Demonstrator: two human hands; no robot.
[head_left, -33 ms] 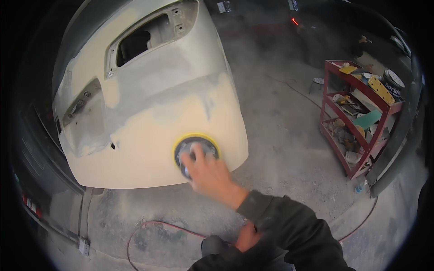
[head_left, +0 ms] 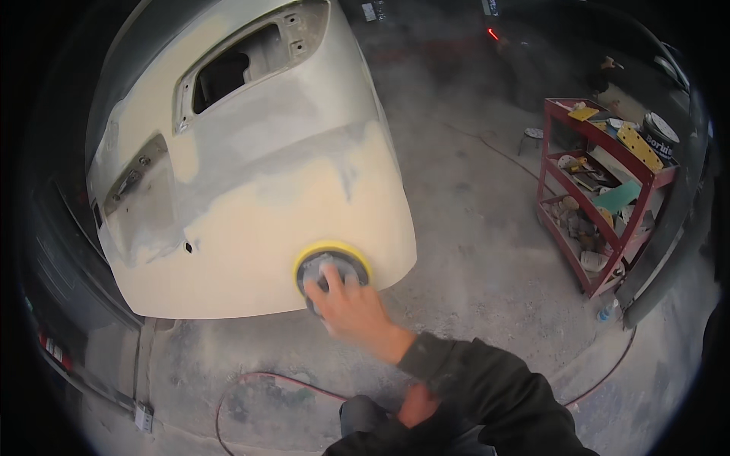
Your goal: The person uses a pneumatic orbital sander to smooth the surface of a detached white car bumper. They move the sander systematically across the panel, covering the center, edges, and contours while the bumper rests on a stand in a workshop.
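Observation:
My right hand (head_left: 351, 310) is closed over the top of a round sander (head_left: 310, 273) with a dark body and a yellow-edged pad. The sander's pad is against the lower part of a car tailgate (head_left: 220, 258), close to its near right edge. Cream and grey patches cover that panel, which has a window opening and a recessed area. Beneath my right forearm, my left hand (head_left: 417, 404) is low by my knee. Its fingers are hidden and blurred, so its grip does not show.
A red three-tier cart (head_left: 541, 175) at the right carries sanding discs, perforated yellow blocks and a can. A reddish hose (head_left: 293, 382) curves over the dusty concrete floor near my knees. A small stool (head_left: 532, 134) and a bottle (head_left: 606, 311) stand near the cart.
My right hand and the sander have shifted slightly toward me on the panel. The whole view has moved a little; my left hand stays low by my knee.

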